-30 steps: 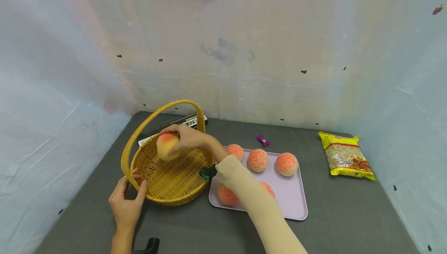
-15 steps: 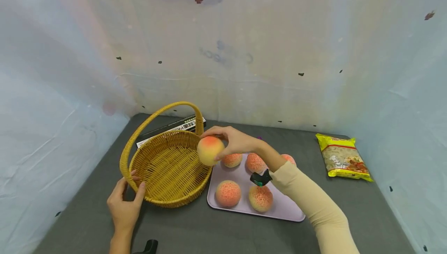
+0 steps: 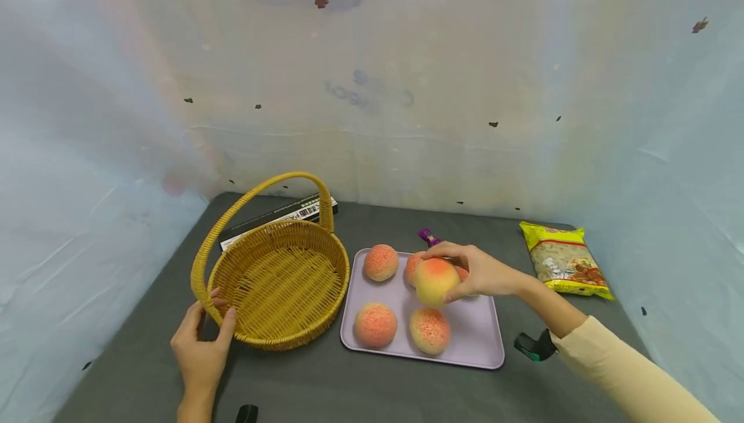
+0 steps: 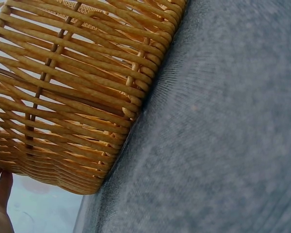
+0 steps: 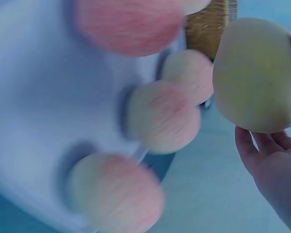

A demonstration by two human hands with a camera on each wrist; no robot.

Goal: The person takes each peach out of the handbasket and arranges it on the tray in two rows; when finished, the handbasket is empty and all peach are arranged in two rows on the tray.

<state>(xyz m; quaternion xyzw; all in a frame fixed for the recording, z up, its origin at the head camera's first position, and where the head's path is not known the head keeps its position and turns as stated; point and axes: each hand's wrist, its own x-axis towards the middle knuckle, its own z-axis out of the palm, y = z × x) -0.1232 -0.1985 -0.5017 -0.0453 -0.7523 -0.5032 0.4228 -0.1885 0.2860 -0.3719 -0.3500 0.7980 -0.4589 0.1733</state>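
Observation:
In the head view my right hand (image 3: 473,272) grips a yellow peach with a red top (image 3: 434,286), held above the lilac tray (image 3: 471,345). From the right wrist, the peach (image 5: 257,77) sits between the thumb and fingers. Several pinkish speckled peaches lie on the tray, including a front-left one (image 3: 376,325) and a front-right one (image 3: 429,331); those behind my hand are partly hidden. My left hand (image 3: 200,349) holds the near-left rim of the yellow wicker basket (image 3: 279,339), whose inside shows bare weave. The left wrist view shows the basket's side (image 4: 77,97) and fingertips at the edge.
A long black-and-white box (image 3: 285,214) lies behind the basket. A purple wrapped candy (image 3: 429,236) rests beyond the tray. At the right lies a yellow food packet (image 3: 566,261). The dark grey tabletop (image 3: 372,391) is bounded by pale hanging sheets.
My right hand has carried the yellow peach from inside the basket rightward to above the tray. The left hand stays at the basket rim.

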